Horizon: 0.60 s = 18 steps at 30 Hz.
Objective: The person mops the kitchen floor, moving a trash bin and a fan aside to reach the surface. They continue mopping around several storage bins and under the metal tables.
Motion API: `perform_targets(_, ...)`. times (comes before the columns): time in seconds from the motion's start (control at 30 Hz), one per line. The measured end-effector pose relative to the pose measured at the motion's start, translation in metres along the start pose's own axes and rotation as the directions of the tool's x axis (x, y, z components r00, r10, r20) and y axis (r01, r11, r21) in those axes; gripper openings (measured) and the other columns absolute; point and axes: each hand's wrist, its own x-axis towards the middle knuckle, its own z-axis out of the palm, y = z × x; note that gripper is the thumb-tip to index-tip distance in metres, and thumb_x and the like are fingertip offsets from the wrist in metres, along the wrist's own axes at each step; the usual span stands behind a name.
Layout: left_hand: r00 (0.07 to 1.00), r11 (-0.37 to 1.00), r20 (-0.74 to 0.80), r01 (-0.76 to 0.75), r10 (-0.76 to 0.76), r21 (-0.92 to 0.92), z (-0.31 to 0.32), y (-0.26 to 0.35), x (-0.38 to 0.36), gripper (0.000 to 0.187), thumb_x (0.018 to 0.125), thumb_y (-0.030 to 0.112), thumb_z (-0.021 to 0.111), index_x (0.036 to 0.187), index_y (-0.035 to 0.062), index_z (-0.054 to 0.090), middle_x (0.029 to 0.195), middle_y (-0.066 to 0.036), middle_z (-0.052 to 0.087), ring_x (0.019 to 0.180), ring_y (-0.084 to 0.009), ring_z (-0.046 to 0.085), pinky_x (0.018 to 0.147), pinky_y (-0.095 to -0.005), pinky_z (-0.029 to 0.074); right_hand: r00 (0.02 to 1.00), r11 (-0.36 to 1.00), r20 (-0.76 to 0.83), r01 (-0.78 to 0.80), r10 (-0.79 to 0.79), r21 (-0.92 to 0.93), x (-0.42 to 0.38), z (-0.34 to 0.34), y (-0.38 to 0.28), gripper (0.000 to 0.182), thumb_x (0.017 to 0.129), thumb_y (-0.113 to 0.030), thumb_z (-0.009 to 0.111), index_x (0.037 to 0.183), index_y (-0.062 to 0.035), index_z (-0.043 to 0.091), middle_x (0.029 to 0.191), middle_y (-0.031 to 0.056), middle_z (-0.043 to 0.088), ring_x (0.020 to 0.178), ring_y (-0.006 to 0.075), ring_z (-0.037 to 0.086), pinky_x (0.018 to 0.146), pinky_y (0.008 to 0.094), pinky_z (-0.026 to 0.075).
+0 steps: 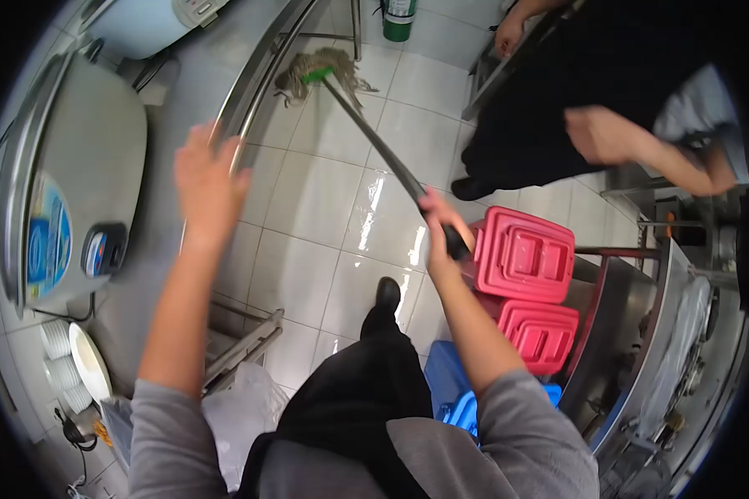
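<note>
My right hand is wrapped round the upper end of a dark mop handle. The handle slants up and left to a green mop clamp with a grey string mop head lying on the tiled floor under the table's edge. My left hand holds nothing; its fingers are apart, over the metal rail at the edge of the steel table. Wet shine shows on the white floor tiles between my hands.
Red lidded boxes are stacked by my right forearm, above blue ones. A co-worker in black stands at the upper right, one hand blurred. A large cooker sits on the left table; steel shelving is at right.
</note>
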Motion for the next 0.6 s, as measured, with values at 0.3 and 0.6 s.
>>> perform_targets(0.3, 0.986, 0.995, 0.138, 0.096, -0.095, 0.003, 0.053, -0.047, 0.019, 0.054, 0.073, -0.006, 0.064, 0.121, 0.0198, 0.058, 0.15, -0.016, 0.03, 0.135, -0.0402, 0.033, 0.109, -0.0452, 0.032, 0.994, 0.995, 0.06, 0.095, -0.095, 0.003, 0.147, 0.147, 0.161, 0.01, 0.077, 0.005, 0.061, 0.086, 0.0004, 0.056, 0.094, 0.0133, 0.064, 0.101, 0.0288, 0.063, 0.091, 0.0344, 0.046)
perform_targets(0.6, 0.974, 0.991, 0.185, 0.135, -0.13, -0.013, 0.048, -0.043, 0.026, 0.049, 0.075, 0.0, 0.066, 0.119, 0.019, 0.059, 0.15, -0.017, 0.03, 0.135, -0.0407, 0.032, 0.111, -0.0478, 0.029, 0.947, 0.962, 0.295, -0.041, 0.124, -0.271, 0.015, -0.056, -0.03, 0.005, 0.072, 0.001, 0.063, 0.076, -0.0002, 0.06, 0.089, 0.0179, 0.067, 0.102, 0.039, 0.064, 0.094, 0.0473, 0.047)
